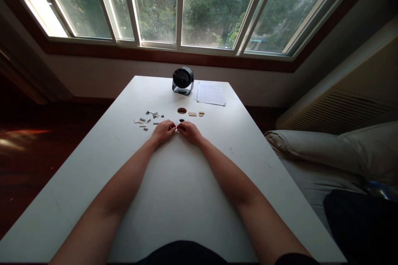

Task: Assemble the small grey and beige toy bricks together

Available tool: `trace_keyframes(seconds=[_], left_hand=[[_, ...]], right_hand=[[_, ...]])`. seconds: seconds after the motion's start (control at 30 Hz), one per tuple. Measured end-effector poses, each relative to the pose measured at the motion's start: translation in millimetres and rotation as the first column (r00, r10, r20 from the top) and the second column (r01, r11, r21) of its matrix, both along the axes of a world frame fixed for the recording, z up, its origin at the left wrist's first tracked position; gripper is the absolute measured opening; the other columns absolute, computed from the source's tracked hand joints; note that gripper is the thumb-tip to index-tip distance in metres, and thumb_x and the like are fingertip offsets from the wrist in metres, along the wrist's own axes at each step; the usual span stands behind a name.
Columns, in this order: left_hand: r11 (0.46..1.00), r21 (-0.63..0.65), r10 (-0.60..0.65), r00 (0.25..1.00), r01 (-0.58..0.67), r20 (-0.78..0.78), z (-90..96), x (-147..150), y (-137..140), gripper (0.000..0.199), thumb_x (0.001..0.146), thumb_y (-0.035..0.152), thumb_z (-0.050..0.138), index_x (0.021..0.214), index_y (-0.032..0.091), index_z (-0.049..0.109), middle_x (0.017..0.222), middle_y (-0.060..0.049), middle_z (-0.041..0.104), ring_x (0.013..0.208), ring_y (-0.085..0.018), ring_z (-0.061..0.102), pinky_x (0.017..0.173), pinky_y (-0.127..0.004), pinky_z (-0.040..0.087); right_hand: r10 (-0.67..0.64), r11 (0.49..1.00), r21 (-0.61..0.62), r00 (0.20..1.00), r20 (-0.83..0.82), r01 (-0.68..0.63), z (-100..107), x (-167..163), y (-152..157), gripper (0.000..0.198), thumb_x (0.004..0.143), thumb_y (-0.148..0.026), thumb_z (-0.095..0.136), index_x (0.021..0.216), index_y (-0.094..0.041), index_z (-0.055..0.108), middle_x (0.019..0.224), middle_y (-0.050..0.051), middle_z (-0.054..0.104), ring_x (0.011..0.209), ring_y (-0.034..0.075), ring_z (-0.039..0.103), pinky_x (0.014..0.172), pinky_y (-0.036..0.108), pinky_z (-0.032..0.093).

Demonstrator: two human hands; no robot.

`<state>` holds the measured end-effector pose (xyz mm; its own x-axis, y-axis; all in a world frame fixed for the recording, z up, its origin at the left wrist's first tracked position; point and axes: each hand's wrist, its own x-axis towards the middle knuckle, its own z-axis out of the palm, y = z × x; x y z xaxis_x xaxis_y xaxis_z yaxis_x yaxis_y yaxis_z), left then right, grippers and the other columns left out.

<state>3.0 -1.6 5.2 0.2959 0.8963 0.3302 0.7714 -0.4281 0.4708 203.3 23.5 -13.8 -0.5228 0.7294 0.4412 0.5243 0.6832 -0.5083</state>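
Note:
My left hand (164, 131) and my right hand (189, 131) meet near the middle of the white table (186, 198), fingertips almost touching. The fingers of both are closed in a pinch. Anything between them is too small and too hidden to name. Just beyond the fingertips lies a small round piece with a dark centre (182, 120), partly covered by my right hand. Left of my left hand, several small grey, dark and tan pieces (142, 120) are scattered; they look like toy building parts. Two groups of tan pieces (192, 114) sit beyond my right hand.
A round hole with a brown inside (182, 110) is cut in the table beyond my hands. Farther back stand a small black fan-like device (183, 79) and printed paper sheets (211, 93). A window (214, 8) is behind; a cushioned seat (311, 149) is at right.

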Motion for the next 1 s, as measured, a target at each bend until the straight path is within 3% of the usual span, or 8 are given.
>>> trace_keyframes(seconds=[1.0], left_hand=[[1.000, -0.026, 0.007, 1.000, -0.007, -0.004, 3.2, 0.9, -1.6, 0.013, 0.087, 0.027, 0.055, 0.085, 0.021, 0.067, 0.091, -0.005, 0.065, 0.085, -0.019, 0.059, 0.076, -0.032, 0.046]], right_hand=[[-0.009, 0.999, -0.041, 1.000, 0.014, 0.009, 5.2, -0.9, -3.0, 0.011, 0.090, -0.023, 0.059, 0.093, -0.021, 0.070, 0.087, 0.003, 0.064, 0.084, 0.016, 0.055, 0.077, 0.026, 0.040]])
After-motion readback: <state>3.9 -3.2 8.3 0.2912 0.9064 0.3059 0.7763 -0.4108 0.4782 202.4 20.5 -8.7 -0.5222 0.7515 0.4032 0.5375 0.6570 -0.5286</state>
